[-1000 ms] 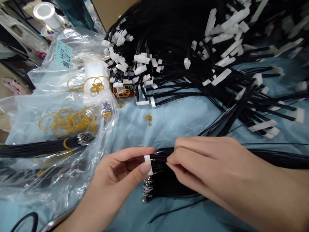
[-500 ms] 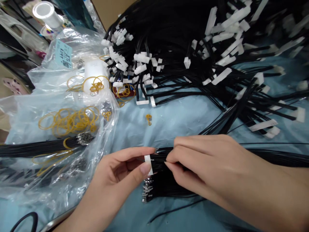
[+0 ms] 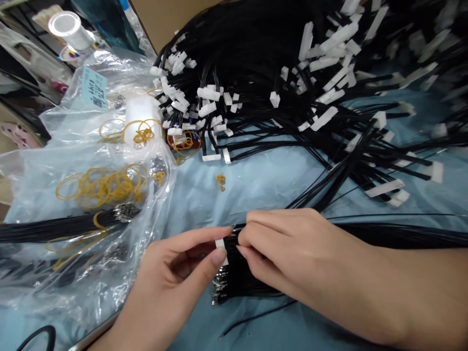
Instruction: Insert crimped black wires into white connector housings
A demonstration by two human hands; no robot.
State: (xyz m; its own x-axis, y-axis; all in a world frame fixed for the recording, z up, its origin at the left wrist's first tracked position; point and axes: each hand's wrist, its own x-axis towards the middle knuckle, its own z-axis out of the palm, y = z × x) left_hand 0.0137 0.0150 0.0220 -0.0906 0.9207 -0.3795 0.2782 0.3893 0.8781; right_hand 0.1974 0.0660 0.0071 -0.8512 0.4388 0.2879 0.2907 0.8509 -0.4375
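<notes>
A small white connector [image 3: 222, 251] is pinched between the thumb and index finger of my left hand [image 3: 179, 273]. My right hand [image 3: 288, 258], fingers pressed together, grips thin black wire just right of that connector; how many wires it holds is hidden. Beneath both hands lies a bundle of black wires [image 3: 252, 280], its metal terminal ends [image 3: 219, 287] showing below the connector. One loose black wire [image 3: 259, 318] rests on the blue cloth [image 3: 197, 321] nearer to me.
Across the back spreads a large pile of black cables [image 3: 237, 44] with white connectors. Clear plastic bags [image 3: 146, 243] cover the left side, with yellow rubber bands [image 3: 106, 187] and a terminal-ended wire bundle [image 3: 126, 212]. A white spool [image 3: 71, 29] stands at back left.
My right hand has moved left, closer to the connector and my left hand. The whole view has shifted slightly. My left hand keeps its pinch on the connector.
</notes>
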